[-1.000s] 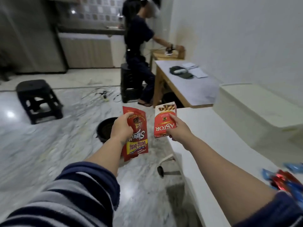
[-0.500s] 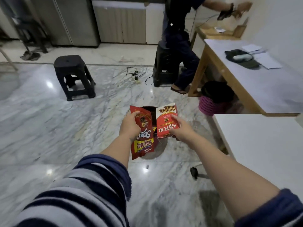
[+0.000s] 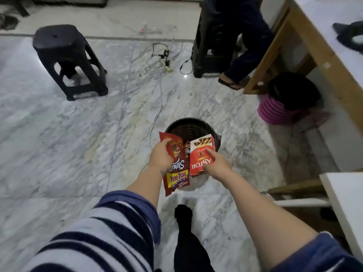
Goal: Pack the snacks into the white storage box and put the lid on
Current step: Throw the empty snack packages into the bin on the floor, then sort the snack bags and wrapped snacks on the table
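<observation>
My left hand grips a dark red Beng-Beng snack pouch by its upper edge, so the pouch hangs down. My right hand holds a red and white Astor wafer box upside down. Both snacks hover side by side just above a round black mesh basket on the marble floor. Another dark wrapper shows between the two packs inside the basket. The white storage box and its lid are out of view.
A black plastic stool stands at the far left. A power strip with cables lies on the floor. Another person's legs are beside a second black stool. A pink basket sits under the wooden table; a white tabletop edge is at right.
My view has tilted down from the white table towards the floor. Both hands have carried the two snack packs lower, over the black basket.
</observation>
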